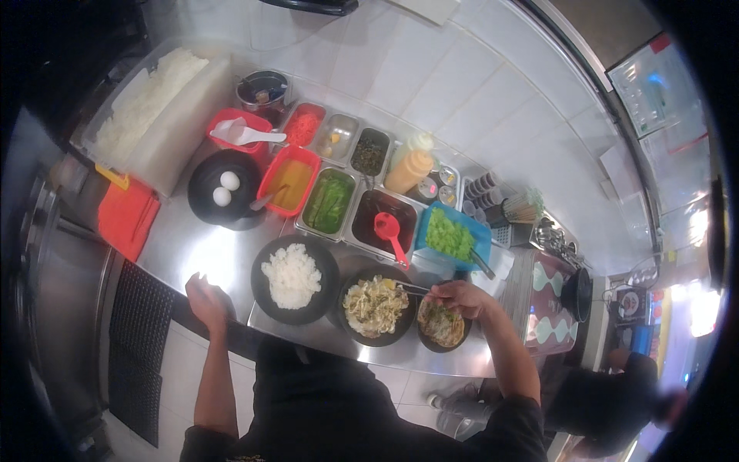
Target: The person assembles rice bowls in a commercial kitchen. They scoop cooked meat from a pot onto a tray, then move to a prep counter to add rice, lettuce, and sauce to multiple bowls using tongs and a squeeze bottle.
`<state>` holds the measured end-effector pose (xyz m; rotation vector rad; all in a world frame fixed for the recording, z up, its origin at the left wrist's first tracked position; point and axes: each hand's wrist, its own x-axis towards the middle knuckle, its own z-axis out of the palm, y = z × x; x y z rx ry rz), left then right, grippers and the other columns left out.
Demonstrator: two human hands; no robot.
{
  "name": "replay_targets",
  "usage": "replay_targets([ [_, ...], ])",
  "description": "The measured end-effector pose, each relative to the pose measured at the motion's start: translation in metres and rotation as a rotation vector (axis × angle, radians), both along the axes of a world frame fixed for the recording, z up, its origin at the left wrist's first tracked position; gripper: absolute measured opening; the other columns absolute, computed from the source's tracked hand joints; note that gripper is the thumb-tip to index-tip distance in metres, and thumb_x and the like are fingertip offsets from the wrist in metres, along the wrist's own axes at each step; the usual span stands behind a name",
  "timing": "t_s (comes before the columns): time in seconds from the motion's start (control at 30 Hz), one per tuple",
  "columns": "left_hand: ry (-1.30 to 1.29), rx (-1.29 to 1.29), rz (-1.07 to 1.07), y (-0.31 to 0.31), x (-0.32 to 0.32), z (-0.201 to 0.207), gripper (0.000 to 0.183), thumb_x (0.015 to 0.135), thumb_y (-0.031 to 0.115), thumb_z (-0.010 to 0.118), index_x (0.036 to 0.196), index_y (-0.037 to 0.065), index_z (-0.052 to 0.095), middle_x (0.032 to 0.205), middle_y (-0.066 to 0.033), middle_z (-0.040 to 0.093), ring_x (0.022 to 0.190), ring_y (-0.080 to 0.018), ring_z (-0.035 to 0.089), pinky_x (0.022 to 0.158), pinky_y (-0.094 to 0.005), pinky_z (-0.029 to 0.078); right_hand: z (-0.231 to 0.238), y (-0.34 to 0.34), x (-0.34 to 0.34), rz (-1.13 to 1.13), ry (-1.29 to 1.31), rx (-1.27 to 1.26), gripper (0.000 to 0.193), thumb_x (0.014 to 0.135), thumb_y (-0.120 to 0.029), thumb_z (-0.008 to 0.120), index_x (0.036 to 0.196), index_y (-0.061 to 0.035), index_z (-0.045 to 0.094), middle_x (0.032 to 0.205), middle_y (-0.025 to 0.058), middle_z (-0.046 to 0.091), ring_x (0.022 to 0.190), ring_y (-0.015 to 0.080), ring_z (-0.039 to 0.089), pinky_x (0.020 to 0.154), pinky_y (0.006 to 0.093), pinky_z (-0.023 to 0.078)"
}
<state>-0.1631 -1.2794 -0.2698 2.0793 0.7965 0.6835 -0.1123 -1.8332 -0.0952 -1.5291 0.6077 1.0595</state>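
My right hand (462,299) grips slim metal tongs (416,289), whose tips touch the topping of a dark bowl (346,331) of food (376,306). Beneath that same hand sits a smaller dark bowl (440,348) holding a browned, green-flecked portion (441,323). White rice (291,277) fills the middle of a black bowl (265,304) further left. My left hand (206,302) hovers at the counter's front edge, apart from the bowls, its fingers loosely apart and nothing in them.
Metal pans stand behind the bowls, with a red ladle (389,227) and a blue tub (422,246) of chopped greens. Back left are a rice container (177,131) and a black bowl (202,202) with two eggs (229,181). Another person (608,400) is at lower right.
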Motion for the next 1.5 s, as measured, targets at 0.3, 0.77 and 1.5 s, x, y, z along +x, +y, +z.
replay_targets([
  [0.3,-0.009,0.243,0.060,-0.021,0.008,0.008,0.023,0.096,0.009,0.053,0.114,-0.003,0.060,0.107,-0.0200,0.062,0.101,-0.0393,0.060,0.089,-0.0461,0.047,-0.009,-0.009,-0.027,-0.226,0.102,0.172,0.027,0.106,-0.029,0.054,0.097,-0.0035,0.057,0.094,0.0064,0.065,0.049,0.0009,0.036,0.038,0.0145,0.026],
  [0.77,-0.023,0.141,0.047,-0.022,0.011,0.009,0.021,0.097,0.011,0.052,0.111,-0.002,0.061,0.105,-0.0201,0.061,0.100,-0.0385,0.059,0.088,-0.0461,0.047,0.066,0.044,-0.034,0.271,-0.988,-0.523,0.029,0.100,-0.022,0.061,0.116,0.0021,0.066,0.099,0.0175,0.071,0.084,0.0219,0.068,0.075,0.0336,0.053],
  [1.5,0.077,0.270,0.047,-0.020,0.013,0.016,0.020,0.100,0.016,0.053,0.109,0.000,0.062,0.104,-0.0186,0.061,0.101,-0.0387,0.059,0.087,-0.0460,0.047,-0.024,0.228,0.231,0.492,-1.280,-0.746,0.042,0.098,-0.038,0.059,0.099,0.0018,0.072,0.086,0.0201,0.071,0.081,0.0367,0.069,0.075,0.0436,0.055],
])
